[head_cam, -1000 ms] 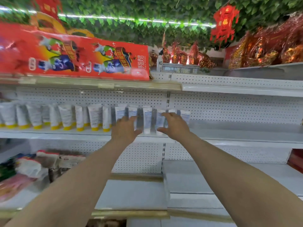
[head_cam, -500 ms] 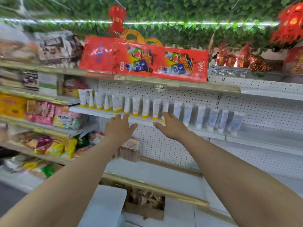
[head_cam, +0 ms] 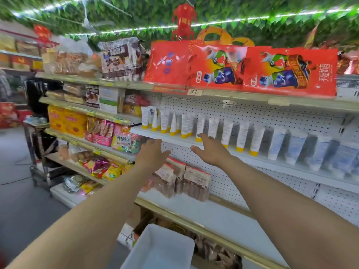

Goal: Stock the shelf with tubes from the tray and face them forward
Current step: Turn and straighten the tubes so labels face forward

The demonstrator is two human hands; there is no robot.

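A row of white tubes with yellow caps [head_cam: 213,130] stands cap down along the white shelf [head_cam: 262,161], with pale blue tubes [head_cam: 295,147] further right. My left hand [head_cam: 150,153] hovers just below the shelf's front edge, fingers straight, holding nothing. My right hand [head_cam: 211,150] is stretched out in front of the shelf edge below the yellow-capped tubes, fingers relaxed and empty. A white tray [head_cam: 161,249] sits low in front of me; no tubes show inside it.
Red gift boxes [head_cam: 242,66] fill the shelf above. Brown snack packs [head_cam: 182,179] stand on the lower shelf under my hands. Snack bags [head_cam: 104,131] crowd the shelves to the left. A metal cart [head_cam: 38,152] stands in the aisle at left.
My view has swung left and back, so the tube row now runs off to the right. Both hands have drawn away from the tubes and lowered to the shelf edge, empty. The white tray has come into view.
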